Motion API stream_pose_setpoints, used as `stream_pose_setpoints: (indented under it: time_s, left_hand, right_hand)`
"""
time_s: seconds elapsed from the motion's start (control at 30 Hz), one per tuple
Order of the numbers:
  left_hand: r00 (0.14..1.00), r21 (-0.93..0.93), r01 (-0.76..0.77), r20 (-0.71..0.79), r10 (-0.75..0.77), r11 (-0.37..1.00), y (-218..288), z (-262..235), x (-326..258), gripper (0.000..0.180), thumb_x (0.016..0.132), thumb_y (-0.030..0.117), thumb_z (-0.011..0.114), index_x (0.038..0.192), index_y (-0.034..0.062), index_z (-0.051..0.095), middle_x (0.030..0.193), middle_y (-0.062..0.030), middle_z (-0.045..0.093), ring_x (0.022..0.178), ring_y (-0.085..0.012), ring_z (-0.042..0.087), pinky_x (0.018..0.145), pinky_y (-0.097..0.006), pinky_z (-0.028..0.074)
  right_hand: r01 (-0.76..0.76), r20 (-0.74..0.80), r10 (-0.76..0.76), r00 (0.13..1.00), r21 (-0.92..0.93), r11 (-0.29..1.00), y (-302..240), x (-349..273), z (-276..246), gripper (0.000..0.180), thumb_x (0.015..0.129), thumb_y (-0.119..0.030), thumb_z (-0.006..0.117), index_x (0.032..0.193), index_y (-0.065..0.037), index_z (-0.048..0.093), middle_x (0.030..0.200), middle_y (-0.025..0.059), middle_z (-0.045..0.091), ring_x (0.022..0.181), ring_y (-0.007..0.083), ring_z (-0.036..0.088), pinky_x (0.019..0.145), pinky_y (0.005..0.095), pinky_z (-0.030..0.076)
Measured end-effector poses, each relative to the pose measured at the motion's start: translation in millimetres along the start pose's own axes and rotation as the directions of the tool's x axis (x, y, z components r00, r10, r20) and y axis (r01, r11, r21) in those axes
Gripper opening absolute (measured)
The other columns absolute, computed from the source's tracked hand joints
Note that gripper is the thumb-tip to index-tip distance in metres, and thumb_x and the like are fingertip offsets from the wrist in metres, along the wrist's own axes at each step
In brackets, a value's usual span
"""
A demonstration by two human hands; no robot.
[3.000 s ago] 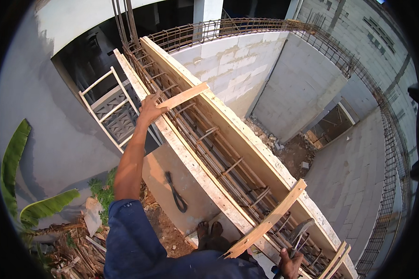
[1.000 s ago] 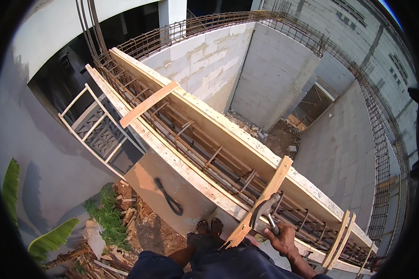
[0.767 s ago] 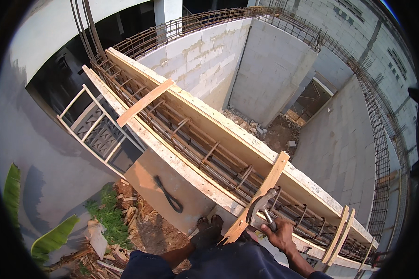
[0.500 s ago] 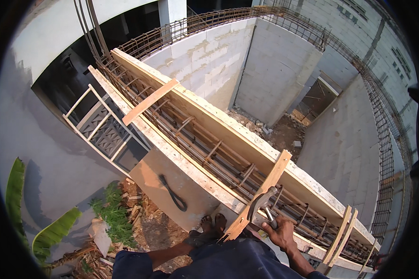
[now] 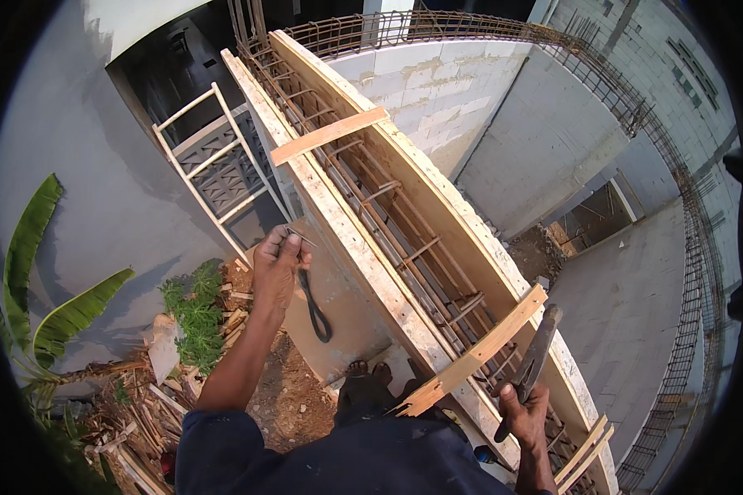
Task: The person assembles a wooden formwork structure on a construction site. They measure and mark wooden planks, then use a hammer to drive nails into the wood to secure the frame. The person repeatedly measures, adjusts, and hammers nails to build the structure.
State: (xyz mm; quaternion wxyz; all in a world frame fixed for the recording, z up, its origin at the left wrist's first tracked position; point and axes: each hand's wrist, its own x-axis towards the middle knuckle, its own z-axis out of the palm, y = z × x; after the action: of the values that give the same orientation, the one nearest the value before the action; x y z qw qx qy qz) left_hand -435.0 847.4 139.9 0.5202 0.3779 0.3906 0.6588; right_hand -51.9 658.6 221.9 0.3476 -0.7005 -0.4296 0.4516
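Our left hand (image 5: 276,264) is raised out to the left of the formwork, fingers pinched narrow around what look like a few thin nails (image 5: 299,238), their points sticking out toward the beam; they are too small for us to count. Our right hand (image 5: 522,412) is low on the right, fingers wrapped closed around the handle of a hammer (image 5: 530,371), whose head points up beside the near cross batten (image 5: 470,356). We judge the nails light, stiff and slick, easy to drop from this height, so a pinch near the head, between thumb and forefinger, suits them best. The hammer looks head-heavy, and a grip toward the end of the handle, as we have it, gives most swing. The near batten lies slantwise across both side boards (image 5: 437,214) of the long wooden trough, rigid and rough-sawn; it would be best steadied by pressing down at an end over a board. Inside the trough runs a steel rebar cage (image 5: 404,239) with small wooden spreaders. A second batten (image 5: 328,134) crosses farther along. Below us our bare feet (image 5: 367,373) stand near the form; a white ladder (image 5: 215,165) leans against the grey wall, a dark strap (image 5: 315,309) hangs on the panel, and scrap timber (image 5: 140,412) and banana leaves (image 5: 49,280) lie down to the left.
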Motion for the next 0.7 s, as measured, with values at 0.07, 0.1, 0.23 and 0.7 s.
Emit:
stream_pose_setpoints:
  time_s: [0.07, 0.1, 0.23, 0.7]
  left_hand:
    - [0.99, -0.14, 0.046, 0.139, -0.026, 0.989, 11.9, 47.9, 6.2, 0.016, 0.098, 0.019, 0.063, 0.098, 0.0033, 0.062, 0.079, -0.0047, 0.063, 0.067, -0.0103, 0.054, 0.062, -0.024, 0.044]
    - [0.976, -0.128, 0.103, 0.204, -0.076, 0.986, 15.5, 71.4, 1.9, 0.016, 0.098, 0.02, 0.063, 0.099, 0.0036, 0.062, 0.079, -0.0051, 0.064, 0.067, -0.0097, 0.054, 0.061, -0.024, 0.044]
    - [0.893, -0.046, 0.232, 0.405, -0.194, 0.972, 6.6, 140.9, -31.8, 0.019, 0.098, 0.023, 0.063, 0.101, 0.004, 0.064, 0.076, -0.0022, 0.061, 0.064, -0.0078, 0.05, 0.059, -0.023, 0.041]
    - [0.944, 0.691, -0.284, 0.078, 0.322, 0.665, -88.6, 107.6, 307.3, 0.024, 0.093, 0.018, 0.066, 0.11, 0.0025, 0.073, 0.103, -0.0173, 0.073, 0.09, -0.0293, 0.069, 0.082, -0.04, 0.051]
  right_hand:
    - [0.111, -0.016, -0.11, 0.994, 0.105, 0.988, -33.2, 32.3, 16.3, 0.036, 0.088, -0.031, 0.077, 0.097, 0.003, 0.071, 0.066, 0.0012, 0.061, 0.055, 0.0079, 0.052, 0.052, 0.0255, 0.042]
    - [0.136, -0.02, -0.135, 0.991, 0.088, 0.987, -48.5, 48.9, 26.7, 0.034, 0.089, -0.028, 0.076, 0.104, 0.003, 0.071, 0.067, 0.0002, 0.062, 0.057, 0.0073, 0.052, 0.053, 0.0255, 0.042]
    - [0.238, 0.06, -0.243, 0.968, 0.086, 0.968, -92.0, 98.3, 65.6, 0.035, 0.09, -0.03, 0.074, 0.107, 0.001, 0.07, 0.088, 0.0062, 0.07, 0.086, 0.0137, 0.06, 0.078, 0.0308, 0.048]
    - [0.08, 0.079, -0.08, 0.994, 0.005, 0.997, -89.7, 130.1, 33.7, 0.03, 0.096, -0.018, 0.064, 0.114, 0.004, 0.055, 0.061, 0.0001, 0.051, 0.048, 0.0093, 0.049, 0.044, 0.027, 0.037]
